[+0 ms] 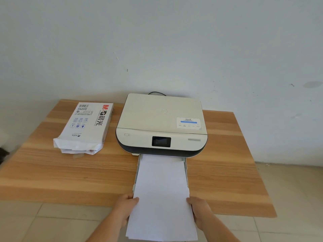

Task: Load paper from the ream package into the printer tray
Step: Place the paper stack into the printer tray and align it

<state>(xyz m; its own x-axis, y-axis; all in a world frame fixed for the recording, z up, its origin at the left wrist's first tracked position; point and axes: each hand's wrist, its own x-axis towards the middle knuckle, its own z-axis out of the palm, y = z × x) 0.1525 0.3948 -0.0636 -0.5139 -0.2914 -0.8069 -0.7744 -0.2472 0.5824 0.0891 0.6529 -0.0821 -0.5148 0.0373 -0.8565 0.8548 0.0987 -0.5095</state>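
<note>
Wooden planks in light and darker bands make up the table [52,175], which stands against a pale wall [157,41] over a tiled floor [288,198].

The printer [161,123], cream above and dark along its front curve, sits at the middle of the far edge, its lid closed and its small dark screen [161,141] facing the near edge. A black cable [157,93] loops behind it.

The ream [87,126] lies flat toward the far left corner, just beside the printer but apart from it. Its long axis runs from far edge to near edge, leaning slightly left, and the torn, crumpled end of the wrapper faces the near edge.

The tray [137,172] is pulled out from under the printer's front and reaches to the near edge of the table.

The paper [161,194], a white stack, lies with its far end in the tray and its near end hanging out past the near edge. Its long axis points straight into the printer, in line with the tray.

The left hand [126,205] grips the stack's left side, thumb on top, fingers hidden beneath. The right hand [199,208] grips the right side likewise. The stack lies between the two hands, which hold it just off the table's near edge.
</note>
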